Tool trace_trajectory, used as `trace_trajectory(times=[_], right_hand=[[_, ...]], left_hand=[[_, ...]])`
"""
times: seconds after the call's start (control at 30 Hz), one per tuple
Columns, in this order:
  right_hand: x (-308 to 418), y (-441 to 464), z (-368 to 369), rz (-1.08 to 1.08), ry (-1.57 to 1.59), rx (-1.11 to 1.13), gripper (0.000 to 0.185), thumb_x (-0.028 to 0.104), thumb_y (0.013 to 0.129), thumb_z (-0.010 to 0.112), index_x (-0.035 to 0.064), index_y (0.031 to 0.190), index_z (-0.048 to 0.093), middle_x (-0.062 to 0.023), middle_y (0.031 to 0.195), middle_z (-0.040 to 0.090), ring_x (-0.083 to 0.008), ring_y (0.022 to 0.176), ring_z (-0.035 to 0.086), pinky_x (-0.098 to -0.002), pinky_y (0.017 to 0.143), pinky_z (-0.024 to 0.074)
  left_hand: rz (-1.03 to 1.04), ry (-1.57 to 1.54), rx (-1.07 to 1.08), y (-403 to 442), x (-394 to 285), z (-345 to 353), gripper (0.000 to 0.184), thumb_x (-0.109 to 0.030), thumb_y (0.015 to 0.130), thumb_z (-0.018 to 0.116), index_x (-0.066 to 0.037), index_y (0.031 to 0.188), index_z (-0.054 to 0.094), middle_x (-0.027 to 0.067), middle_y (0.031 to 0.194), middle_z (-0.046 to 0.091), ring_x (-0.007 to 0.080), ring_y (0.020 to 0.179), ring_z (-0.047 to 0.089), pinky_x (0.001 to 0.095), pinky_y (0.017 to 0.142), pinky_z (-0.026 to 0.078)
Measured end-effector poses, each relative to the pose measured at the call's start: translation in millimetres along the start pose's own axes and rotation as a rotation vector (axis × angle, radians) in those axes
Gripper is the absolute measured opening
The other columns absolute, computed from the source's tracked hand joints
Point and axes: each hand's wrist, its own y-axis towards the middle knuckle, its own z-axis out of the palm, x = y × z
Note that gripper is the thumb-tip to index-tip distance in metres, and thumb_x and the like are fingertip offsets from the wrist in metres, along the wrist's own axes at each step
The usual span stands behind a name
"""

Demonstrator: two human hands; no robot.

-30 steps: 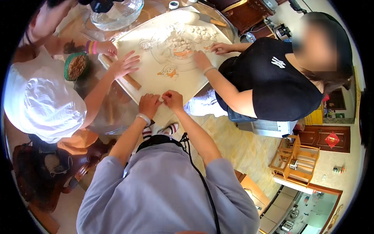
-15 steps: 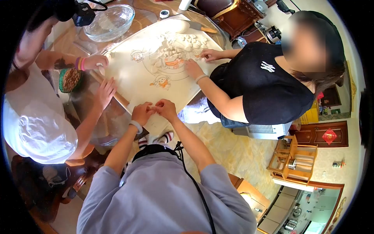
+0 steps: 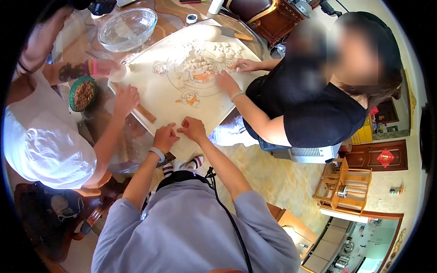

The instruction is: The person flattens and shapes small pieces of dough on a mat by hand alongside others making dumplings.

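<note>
My left hand (image 3: 165, 138) is over the near corner of the white mat (image 3: 170, 107), its fingers curled inward. Just to its right, my right hand (image 3: 192, 129) is also curled, thumb and fingertips together. A narrow gap separates the two hands. Anything pinched in the fingers is too small or hidden to name. Farther up the mat lie many small dough pieces (image 3: 200, 63), dusted with flour. Behind them rests a large smooth dough lump (image 3: 207, 32).
A knife (image 3: 236, 34) lies by the dough lump. At left, a person holds a dough wrapper (image 3: 117, 74) beside a rolling pin (image 3: 145, 113). A green bowl of filling (image 3: 83, 93) and a glass bowl (image 3: 127, 30) stand nearby. At right, another person's hands (image 3: 227, 82) touch the mat.
My hands, which were touching, have parted slightly. At left, the other person's wrapper has come up flat into view, and their lower hand has shifted, showing more of the rolling pin.
</note>
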Motion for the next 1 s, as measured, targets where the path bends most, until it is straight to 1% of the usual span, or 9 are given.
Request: trace_trajectory(times=[0.2,0.33,0.43,0.5,0.63,0.73,0.83,0.97,1.0], right_hand=[[7.5,-18.8,4.8,-0.216,-0.170,-0.061,0.032,0.021,0.068,0.074,0.0103,0.092,0.056,-0.0099,0.090,0.059,-0.0309,0.085,0.060,-0.0407,0.071,0.0477],[20.4,-17.3,-0.4,-0.150,-0.187,-0.091,0.029,0.015,0.073,0.067,0.0089,0.095,0.049,-0.0114,0.091,0.057,-0.0334,0.087,0.057,-0.0444,0.070,0.0472],[10.2,-11.2,3.6,-0.380,-0.350,-0.210,0.026,0.017,0.077,0.065,0.0081,0.095,0.049,-0.0111,0.092,0.057,-0.0339,0.086,0.058,-0.0443,0.070,0.0474],[11.3,-22.0,-2.0,-0.411,-0.348,-0.076,0.025,0.020,0.078,0.064,0.0087,0.097,0.050,-0.0114,0.092,0.058,-0.0331,0.087,0.058,-0.0439,0.070,0.0478],[4.7,-18.0,-8.0,-0.189,-0.011,-0.160,0.029,0.026,0.073,0.071,0.0081,0.089,0.055,-0.0123,0.082,0.060,-0.0312,0.077,0.060,-0.0406,0.066,0.0463],[-2.8,-11.1,2.1,-0.168,-0.042,-0.193,0.026,0.022,0.071,0.072,0.0062,0.087,0.057,-0.0127,0.080,0.060,-0.0299,0.074,0.061,-0.0399,0.065,0.0468],[-6.7,-1.7,8.9,-0.194,-0.031,-0.170,0.024,0.018,0.069,0.073,0.0041,0.083,0.059,-0.0133,0.079,0.061,-0.0294,0.072,0.060,-0.0390,0.065,0.0473],[-12.4,7.3,4.6,-0.017,0.262,0.028,0.030,0.019,0.064,0.077,0.0022,0.083,0.062,-0.0135,0.079,0.063,-0.0285,0.072,0.061,-0.0372,0.065,0.0486],[-8.8,5.6,2.4,-0.048,0.171,0.009,0.030,0.019,0.063,0.077,0.0022,0.083,0.062,-0.0132,0.079,0.063,-0.0279,0.073,0.061,-0.0368,0.066,0.0486]], left_hand=[[0.006,-0.035,0.022,-0.2,0.6,0.0,0.054,-0.011,0.066,0.075,-0.005,0.116,0.055,0.0053,0.074,0.062,0.0250,0.075,0.058,0.0388,0.073,0.044],[0.006,-0.028,0.043,-0.6,-4.7,-6.8,0.054,-0.012,0.067,0.075,-0.005,0.117,0.054,0.0051,0.075,0.062,0.0247,0.074,0.059,0.0385,0.072,0.044],[0.070,-0.023,0.001,-3.3,3.0,-3.0,0.060,-0.012,0.067,0.076,-0.004,0.121,0.051,0.0054,0.076,0.062,0.0245,0.074,0.058,0.0379,0.073,0.044],[0.022,-0.070,0.055,-3.1,18.9,1.4,0.064,-0.013,0.067,0.076,-0.004,0.124,0.050,0.0054,0.076,0.062,0.0244,0.075,0.058,0.0374,0.075,0.044],[-0.061,0.013,0.118,3.2,4.1,-0.5,0.065,-0.017,0.067,0.076,-0.004,0.126,0.049,0.0044,0.076,0.062,0.0244,0.079,0.058,0.0386,0.077,0.043],[-0.014,0.103,0.030,2.0,-5.6,1.7,0.064,-0.017,0.068,0.076,-0.004,0.124,0.050,0.0034,0.078,0.063,0.0241,0.081,0.057,0.0396,0.079,0.041],[-0.036,0.097,0.048,3.1,-7.1,1.5,0.062,-0.017,0.068,0.076,-0.006,0.124,0.051,0.0022,0.079,0.063,0.0235,0.082,0.057,0.0399,0.080,0.039],[-0.011,0.019,0.036,0.6,3.9,2.5,0.058,-0.017,0.070,0.075,-0.007,0.122,0.051,0.0011,0.078,0.063,0.0226,0.082,0.058,0.0406,0.080,0.039],[-0.011,0.040,0.037,-0.5,0.9,0.5,0.059,-0.017,0.070,0.075,-0.007,0.122,0.051,0.0012,0.078,0.063,0.0226,0.082,0.058,0.0406,0.080,0.038]])
